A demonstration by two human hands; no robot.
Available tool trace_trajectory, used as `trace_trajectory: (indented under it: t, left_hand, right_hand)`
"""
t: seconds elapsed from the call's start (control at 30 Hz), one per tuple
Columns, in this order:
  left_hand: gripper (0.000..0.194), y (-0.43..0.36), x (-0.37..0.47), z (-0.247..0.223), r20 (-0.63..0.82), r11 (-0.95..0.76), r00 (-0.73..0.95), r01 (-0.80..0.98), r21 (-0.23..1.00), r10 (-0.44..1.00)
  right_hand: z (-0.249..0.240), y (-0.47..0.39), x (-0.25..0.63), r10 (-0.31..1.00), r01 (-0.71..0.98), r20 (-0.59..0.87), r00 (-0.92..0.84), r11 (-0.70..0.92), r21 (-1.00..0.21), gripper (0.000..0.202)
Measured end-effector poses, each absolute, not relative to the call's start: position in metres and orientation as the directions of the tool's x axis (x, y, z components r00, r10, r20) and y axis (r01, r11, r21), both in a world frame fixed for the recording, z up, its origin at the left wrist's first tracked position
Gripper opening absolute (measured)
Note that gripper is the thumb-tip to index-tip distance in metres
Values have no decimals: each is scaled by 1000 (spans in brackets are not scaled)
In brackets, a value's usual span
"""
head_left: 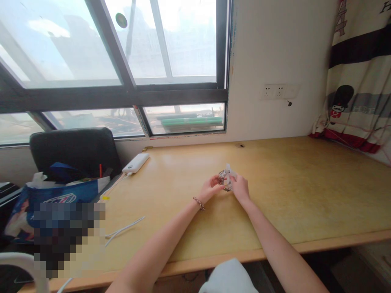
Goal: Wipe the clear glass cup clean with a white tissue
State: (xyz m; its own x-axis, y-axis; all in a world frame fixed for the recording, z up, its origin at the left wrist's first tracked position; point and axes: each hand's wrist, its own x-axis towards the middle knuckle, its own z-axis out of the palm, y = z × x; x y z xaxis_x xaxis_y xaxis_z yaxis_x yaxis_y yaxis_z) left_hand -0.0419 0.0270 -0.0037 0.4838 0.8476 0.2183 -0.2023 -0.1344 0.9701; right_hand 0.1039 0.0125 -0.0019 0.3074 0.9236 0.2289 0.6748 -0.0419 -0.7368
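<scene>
Above the middle of the desk, my two hands meet around a shiny ring-shaped thing [224, 179] with dark and silvery loops, too small to name surely. My left hand [210, 189] has its fingers closed on the left side of the ring. A beaded bracelet [198, 203] circles that wrist. On the other side, my right hand [240, 189] is pinched on a small white strip [231, 172], which stands up against the ring's right edge. Whether the strip is joined to the ring, I cannot tell.
On the wooden desk [305, 183], a white power bank [136, 163] lies at the back left with a cable plugged in. White cable ends [125, 228] rest nearer the front. A blue bag [65, 195] sits on a black chair [75, 148] left of the desk.
</scene>
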Motion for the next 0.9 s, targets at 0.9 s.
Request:
trace_trajectory:
  t: [0.9]
  left_hand:
    - [19,36,-44,-10,-102,225,272,-473,851,957]
  right_hand:
    - [-5,21,112,820,558,215,531,-147,-817,28]
